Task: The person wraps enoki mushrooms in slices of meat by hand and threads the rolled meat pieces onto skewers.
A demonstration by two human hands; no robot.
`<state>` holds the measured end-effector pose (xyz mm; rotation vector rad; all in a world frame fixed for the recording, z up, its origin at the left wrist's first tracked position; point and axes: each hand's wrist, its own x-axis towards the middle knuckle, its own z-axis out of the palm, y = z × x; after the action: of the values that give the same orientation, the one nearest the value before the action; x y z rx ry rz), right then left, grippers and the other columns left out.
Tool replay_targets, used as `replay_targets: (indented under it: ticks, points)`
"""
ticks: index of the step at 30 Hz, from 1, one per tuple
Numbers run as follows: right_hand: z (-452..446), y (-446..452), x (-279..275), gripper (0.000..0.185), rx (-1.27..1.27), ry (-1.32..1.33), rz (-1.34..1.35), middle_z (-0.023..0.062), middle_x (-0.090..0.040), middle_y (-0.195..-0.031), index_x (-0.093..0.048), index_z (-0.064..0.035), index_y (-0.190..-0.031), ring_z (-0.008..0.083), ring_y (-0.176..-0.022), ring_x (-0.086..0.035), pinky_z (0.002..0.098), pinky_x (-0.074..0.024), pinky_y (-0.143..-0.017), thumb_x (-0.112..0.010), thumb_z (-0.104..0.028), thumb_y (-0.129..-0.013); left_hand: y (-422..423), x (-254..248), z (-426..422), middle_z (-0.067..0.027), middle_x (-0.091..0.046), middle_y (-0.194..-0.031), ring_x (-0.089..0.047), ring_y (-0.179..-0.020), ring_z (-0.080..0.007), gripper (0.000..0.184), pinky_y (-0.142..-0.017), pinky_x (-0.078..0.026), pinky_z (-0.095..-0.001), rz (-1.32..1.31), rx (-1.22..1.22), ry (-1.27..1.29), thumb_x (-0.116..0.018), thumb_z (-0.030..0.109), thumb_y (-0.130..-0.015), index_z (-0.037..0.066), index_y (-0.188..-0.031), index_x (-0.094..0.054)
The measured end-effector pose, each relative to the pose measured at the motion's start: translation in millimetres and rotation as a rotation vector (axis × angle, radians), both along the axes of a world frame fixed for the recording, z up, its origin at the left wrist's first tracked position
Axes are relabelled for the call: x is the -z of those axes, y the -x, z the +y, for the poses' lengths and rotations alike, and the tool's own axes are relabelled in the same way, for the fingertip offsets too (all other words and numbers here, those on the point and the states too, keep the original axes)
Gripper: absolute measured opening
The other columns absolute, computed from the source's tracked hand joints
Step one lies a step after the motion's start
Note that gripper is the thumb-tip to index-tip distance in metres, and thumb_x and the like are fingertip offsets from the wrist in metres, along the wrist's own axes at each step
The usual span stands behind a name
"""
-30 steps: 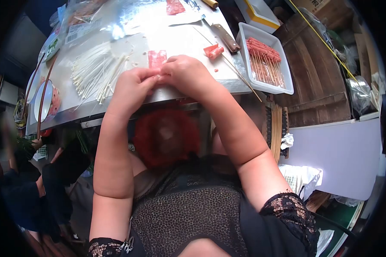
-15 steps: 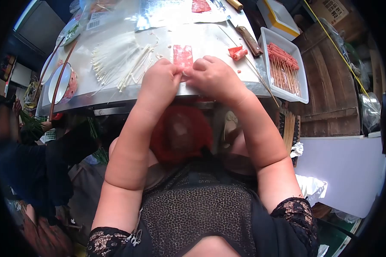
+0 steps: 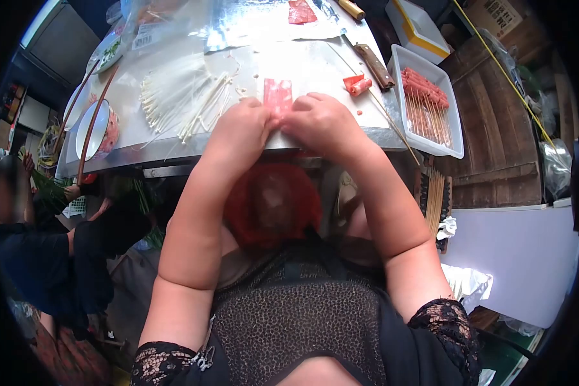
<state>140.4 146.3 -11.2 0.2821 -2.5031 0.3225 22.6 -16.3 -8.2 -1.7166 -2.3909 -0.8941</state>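
1. By the near edge of the table, the left hand and right hand have fingers curled nearly closed, pinching the near end of a red meat strip.
2. That strip runs flat away from them.
3. Left of it fan white mushrooms; off right lies a red roll.
4. Farther back, another red slice rests on silvery wrapping.

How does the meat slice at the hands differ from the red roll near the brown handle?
The meat slice lies mostly flat; the red roll is curled, with a loose flap.
The meat slice's near end is at the left hand and right hand; the red roll touches neither.
The meat slice looks paler than the red roll.
Both lie on the white surface.
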Motion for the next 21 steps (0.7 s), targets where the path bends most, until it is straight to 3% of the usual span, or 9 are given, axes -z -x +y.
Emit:
replay_targets:
  ticks: [2, 5, 9, 14, 17, 21]
  points:
    - [-4, -10, -3, 0.011, 0.001, 0.009, -0.097, 0.0072, -0.064, -0.08, -0.071, -0.0088, -0.082, 0.0271, -0.079, -0.062, 0.0397, -0.0525, -0.073, -0.071, -0.019, -0.079, -7, -13, -7, -0.0166, -0.062, -0.084, -0.061, -0.082, -0.0338, 0.018, -0.073, -0.049, -0.042, -0.149, -0.003, 0.101, -0.068, 0.019, -0.088, 0.002, -0.091, -0.072]
    - [-9, -11, -5, 0.01, 0.057, 0.141, -0.015, 0.0072, -0.064, -0.079, -0.07, -0.0087, -0.082, 0.0276, -0.079, -0.063, 0.0389, -0.0528, -0.072, -0.072, -0.018, -0.079, -7, -21, -8, -0.0174, -0.064, -0.085, -0.062, -0.082, -0.0336, 0.017, -0.073, -0.049, -0.0401, -0.275, -0.004, 0.146, -0.068, 0.018, -0.087, 0.001, -0.091, -0.072]
    - [-2, -2, 6, 0.01, -0.029, 0.215, 0.038, 0.0072, -0.064, -0.081, -0.069, -0.0086, -0.083, 0.0277, -0.08, -0.062, 0.0387, -0.0526, -0.073, -0.072, -0.016, -0.079, 4, -24, -3, -0.0167, -0.065, -0.081, -0.064, -0.075, -0.0292, 0.018, -0.07, -0.049, -0.0379, -0.27, 0.013, 0.173, -0.068, 0.016, -0.085, 0.0, -0.091, -0.071]
    - [-5, -3, 2, 0.009, 0.0, 0.074, -0.025, 0.0071, -0.062, -0.084, -0.068, -0.0092, -0.082, 0.0273, -0.082, -0.061, 0.0392, -0.0516, -0.076, -0.073, -0.015, -0.077, 11, -19, -2, -0.0037, -0.063, -0.068, -0.057, -0.06, -0.0105, 0.017, -0.055, -0.046, -0.0295, -0.622, -0.069, 0.214, -0.071, 0.017, -0.086, 0.001, -0.091, -0.072]
    - [-5, -4, 2, 0.01, -0.001, 0.085, -0.017, 0.007, -0.061, -0.084, -0.069, -0.0095, -0.081, 0.0271, -0.081, -0.061, 0.0393, -0.0513, -0.075, -0.074, -0.016, -0.077, 12, -19, -2, 0.0003, -0.061, -0.067, -0.054, -0.059, -0.0068, 0.015, -0.053, -0.045, -0.0272, -0.606, -0.089, 0.16, -0.071, 0.016, -0.087, 0.002, -0.092, -0.072]
    - [-3, -1, 7, 0.01, 0.022, 0.08, 0.012, 0.0071, -0.062, -0.083, -0.069, -0.0094, -0.079, 0.0272, -0.08, -0.061, 0.0397, -0.0512, -0.075, -0.074, -0.018, -0.076, 6, -20, -5, -0.0041, -0.063, -0.071, -0.059, -0.063, -0.0125, 0.014, -0.058, -0.048, -0.0292, -0.584, -0.083, 0.146, -0.071, 0.014, -0.086, 0.002, -0.094, -0.071]
